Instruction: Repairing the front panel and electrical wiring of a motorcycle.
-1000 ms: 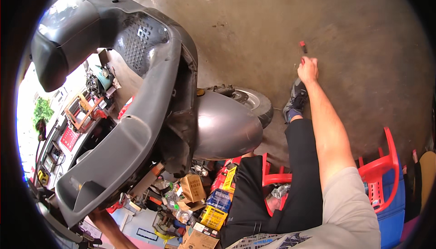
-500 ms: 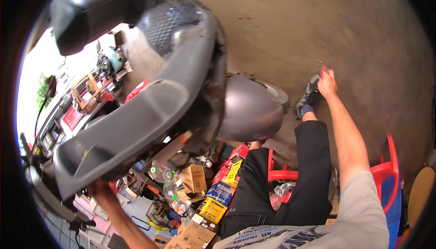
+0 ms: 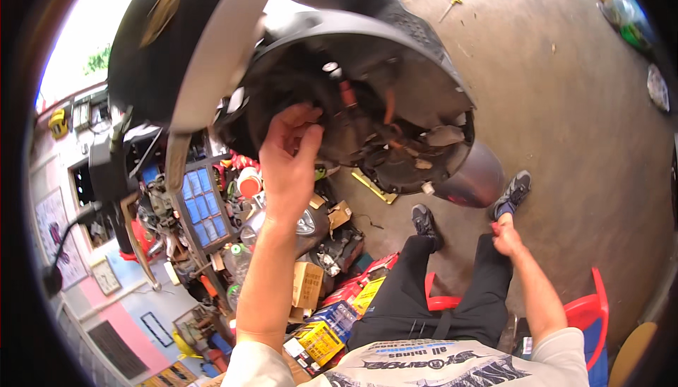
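Note:
A motor scooter stands before me. Its dark hollow body shell (image 3: 339, 41) faces me, with wires, an orange hose (image 3: 390, 104) and a red part (image 3: 347, 94) inside. My left hand (image 3: 288, 168) reaches into this hollow, palm toward me. Its fingers are bent with a gap to the thumb, and nothing shows between them; the fingertips are against dark parts. Above it rises a pale grey panel (image 3: 219, 55). Low beside my right knee, my right hand (image 3: 506, 237) is closed around something small and red (image 3: 495, 228), mostly hidden by the fingers.
On the floor lie a yellow T-handle wrench (image 3: 452, 0) and a yellow strip-shaped thing (image 3: 374, 188). Cartons (image 3: 308, 284) and coloured boxes (image 3: 321, 337) are stacked at my left. A red plastic chair (image 3: 597, 302) stands at my right. Plastic bags (image 3: 628, 20) lie far right.
My left hand has come from under the grey scooter panel up into the hollow shell. My right hand, with the red thing, has drawn back from my foot to the knee. The view has shifted.

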`<state>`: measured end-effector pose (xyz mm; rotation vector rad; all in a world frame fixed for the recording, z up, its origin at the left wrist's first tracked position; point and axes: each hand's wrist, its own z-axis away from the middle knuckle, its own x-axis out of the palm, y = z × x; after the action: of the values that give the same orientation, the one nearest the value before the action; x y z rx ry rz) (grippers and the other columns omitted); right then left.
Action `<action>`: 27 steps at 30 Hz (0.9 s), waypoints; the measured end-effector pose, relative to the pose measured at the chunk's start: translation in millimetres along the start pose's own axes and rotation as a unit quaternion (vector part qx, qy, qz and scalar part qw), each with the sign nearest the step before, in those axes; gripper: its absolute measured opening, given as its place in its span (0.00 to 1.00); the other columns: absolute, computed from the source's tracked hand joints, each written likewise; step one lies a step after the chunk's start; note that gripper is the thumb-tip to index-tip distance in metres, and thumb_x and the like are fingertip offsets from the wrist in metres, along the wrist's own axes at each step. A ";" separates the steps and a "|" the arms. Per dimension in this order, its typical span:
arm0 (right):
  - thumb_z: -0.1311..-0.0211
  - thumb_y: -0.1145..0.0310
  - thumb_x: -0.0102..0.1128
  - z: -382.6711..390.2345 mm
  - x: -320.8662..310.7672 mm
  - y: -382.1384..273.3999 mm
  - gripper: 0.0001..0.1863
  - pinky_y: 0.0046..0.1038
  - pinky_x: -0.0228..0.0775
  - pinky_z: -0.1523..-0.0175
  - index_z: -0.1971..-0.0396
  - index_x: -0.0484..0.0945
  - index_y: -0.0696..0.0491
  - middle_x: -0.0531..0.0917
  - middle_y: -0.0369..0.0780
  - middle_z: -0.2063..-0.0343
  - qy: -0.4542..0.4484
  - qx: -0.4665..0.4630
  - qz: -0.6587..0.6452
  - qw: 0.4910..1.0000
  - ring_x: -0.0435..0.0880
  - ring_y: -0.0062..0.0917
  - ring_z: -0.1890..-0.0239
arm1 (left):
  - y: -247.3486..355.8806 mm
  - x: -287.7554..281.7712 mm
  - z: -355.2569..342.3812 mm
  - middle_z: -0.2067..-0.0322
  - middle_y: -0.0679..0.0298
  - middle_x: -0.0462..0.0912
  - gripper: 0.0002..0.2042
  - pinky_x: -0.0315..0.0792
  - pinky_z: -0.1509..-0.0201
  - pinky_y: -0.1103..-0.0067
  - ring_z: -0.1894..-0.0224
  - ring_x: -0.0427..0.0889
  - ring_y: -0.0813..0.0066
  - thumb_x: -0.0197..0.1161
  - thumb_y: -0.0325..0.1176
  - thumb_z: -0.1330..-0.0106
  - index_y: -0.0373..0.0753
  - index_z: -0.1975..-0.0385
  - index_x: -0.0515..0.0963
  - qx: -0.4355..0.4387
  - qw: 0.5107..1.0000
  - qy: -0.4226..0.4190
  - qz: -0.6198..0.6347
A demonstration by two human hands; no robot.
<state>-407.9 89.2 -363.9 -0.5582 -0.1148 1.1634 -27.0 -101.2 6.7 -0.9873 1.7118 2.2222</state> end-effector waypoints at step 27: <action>0.45 0.67 0.51 -148.9 208.0 -255.6 0.14 0.42 0.69 0.46 0.62 0.80 0.54 0.77 0.53 0.54 0.016 -0.024 0.084 0.996 0.76 0.47 0.50 | -306.2 -98.7 458.4 0.60 0.54 0.81 0.14 0.73 0.51 0.77 0.57 0.80 0.70 0.55 0.29 0.34 0.27 0.54 0.73 -0.509 0.847 -0.136 0.065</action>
<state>-54.8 150.7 -411.9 -0.6386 -0.0684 1.3171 21.4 441.4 -123.4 -0.6040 0.3842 3.1982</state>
